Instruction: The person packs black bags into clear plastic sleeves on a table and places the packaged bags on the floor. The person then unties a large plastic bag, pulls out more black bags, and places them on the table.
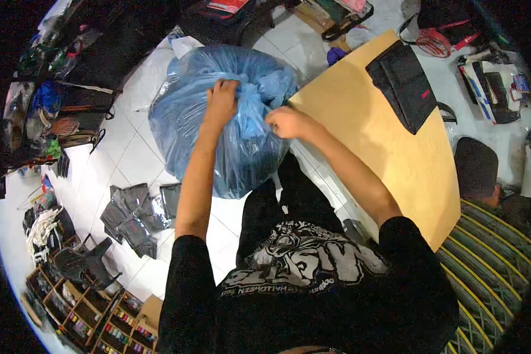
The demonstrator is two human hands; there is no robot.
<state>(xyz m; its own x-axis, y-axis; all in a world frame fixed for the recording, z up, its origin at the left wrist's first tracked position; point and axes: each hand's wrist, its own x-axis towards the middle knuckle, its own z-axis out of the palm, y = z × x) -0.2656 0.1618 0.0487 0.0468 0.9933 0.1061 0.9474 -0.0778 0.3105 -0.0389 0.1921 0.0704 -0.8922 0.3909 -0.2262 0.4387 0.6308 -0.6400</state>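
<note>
A large, bulging blue plastic bag (194,135) stands on the tiled floor in front of me, its top gathered and twisted. My left hand (222,99) is closed on the gathered plastic near the middle of the top. At the right side of the gather, my right hand (286,122) is closed on another part of the same plastic. What fills the bag is hidden behind the cloudy blue film.
To the right, a wooden table (348,124) bears a folded black fabric piece (402,87). Several dark plastic packets (137,215) lie on the floor at left. A wooden thread rack (88,312) stands at lower left, a yellow-striped chair (489,259) at lower right.
</note>
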